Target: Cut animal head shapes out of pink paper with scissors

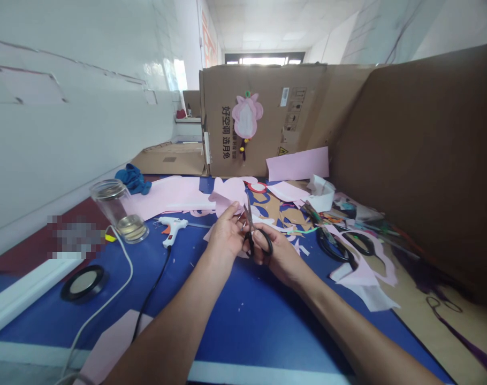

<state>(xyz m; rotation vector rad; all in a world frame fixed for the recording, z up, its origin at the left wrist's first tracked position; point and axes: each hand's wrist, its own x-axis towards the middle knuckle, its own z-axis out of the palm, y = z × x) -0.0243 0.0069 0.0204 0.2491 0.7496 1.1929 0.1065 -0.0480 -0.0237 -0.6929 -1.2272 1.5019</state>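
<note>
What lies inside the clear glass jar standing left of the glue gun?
The clear glass jar holds only a shallow yellowish layer at its bottom; above that it looks empty. What sits beneath its base on the blue table is covered.

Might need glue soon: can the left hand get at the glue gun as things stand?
Probably yes, once it lets go. The left hand is pinching pink paper against the scissors. The glue gun lies just left of it on bare blue table, nothing between.

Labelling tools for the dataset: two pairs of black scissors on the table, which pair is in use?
The black-handled scissors at centre: the right hand has fingers through the loops, blades pointing up beside the pink paper piece held by the left hand. The other scissors lie untouched among scraps.
</note>
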